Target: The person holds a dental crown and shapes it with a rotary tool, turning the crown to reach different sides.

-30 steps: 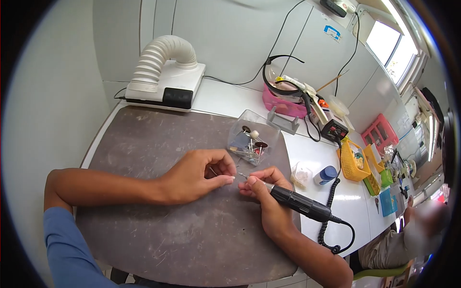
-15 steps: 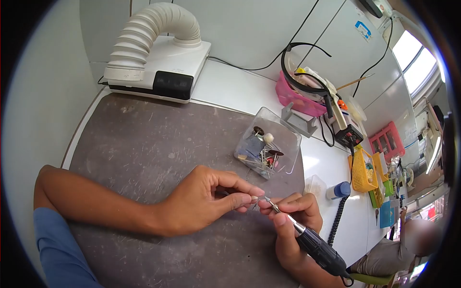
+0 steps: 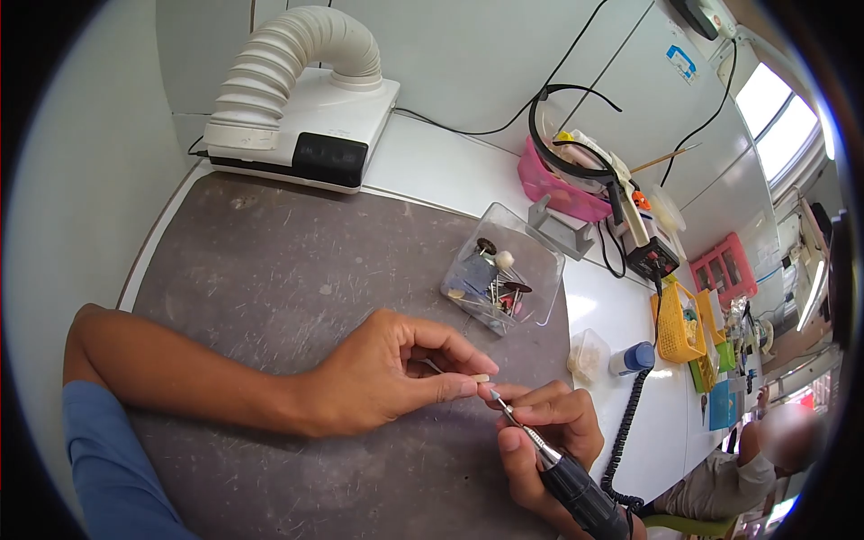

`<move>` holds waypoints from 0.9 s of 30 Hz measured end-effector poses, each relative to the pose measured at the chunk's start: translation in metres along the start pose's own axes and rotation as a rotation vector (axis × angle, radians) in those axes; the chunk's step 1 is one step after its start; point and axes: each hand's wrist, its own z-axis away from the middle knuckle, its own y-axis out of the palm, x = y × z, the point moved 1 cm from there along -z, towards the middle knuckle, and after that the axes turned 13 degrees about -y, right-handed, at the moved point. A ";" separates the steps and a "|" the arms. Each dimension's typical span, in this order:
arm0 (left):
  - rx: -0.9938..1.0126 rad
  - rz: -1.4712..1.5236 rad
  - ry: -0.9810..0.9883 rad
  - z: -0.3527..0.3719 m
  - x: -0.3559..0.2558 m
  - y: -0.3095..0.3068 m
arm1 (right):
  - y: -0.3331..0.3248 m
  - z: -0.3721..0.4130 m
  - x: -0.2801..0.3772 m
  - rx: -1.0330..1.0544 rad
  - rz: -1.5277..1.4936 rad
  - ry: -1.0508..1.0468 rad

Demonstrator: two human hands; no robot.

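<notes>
My left hand [image 3: 396,369] pinches a small tooth-coloured piece [image 3: 483,379] between thumb and fingertips. A thin metal sliver [image 3: 435,366] shows between the fingers of that hand. In a pen-like grip, my right hand [image 3: 553,432] is closed on a black and silver rotary handpiece [image 3: 576,490]. Its pointed grey-blue bit [image 3: 495,396] sits right by the lower side of the piece. Both hands are close together over the brown mat [image 3: 297,270]. Just beyond them stands a clear plastic box [image 3: 531,243] of small mounted discs and burs.
A white machine [image 3: 306,135] with a ribbed hose stands at the back left. On the right are a blue-capped bottle [image 3: 634,359], a coiled black cord [image 3: 621,459], a pink basket [image 3: 562,184] and a yellow basket [image 3: 679,324]. Another person [image 3: 720,477] sits at far right.
My right hand and the handpiece have shifted slightly left and down. The tooth-coloured piece now shows more plainly, and the bit has moved to its lower side.
</notes>
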 end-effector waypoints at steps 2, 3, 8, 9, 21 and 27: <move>0.005 0.007 0.007 0.002 0.000 0.001 | -0.003 -0.001 -0.004 0.002 0.036 -0.048; 0.013 0.018 0.011 0.003 0.000 0.002 | -0.005 -0.002 -0.005 0.002 0.075 -0.091; 0.054 0.117 -0.051 0.010 0.004 0.009 | -0.005 -0.002 -0.003 -0.003 0.071 -0.092; 0.066 0.157 -0.060 0.010 0.005 0.009 | -0.005 -0.001 -0.003 0.006 0.069 -0.084; 0.062 0.148 -0.142 0.008 0.002 0.005 | -0.001 0.000 -0.001 -0.008 0.070 -0.026; 0.053 0.173 -0.144 0.008 0.004 0.005 | 0.000 -0.001 -0.004 -0.008 0.071 -0.035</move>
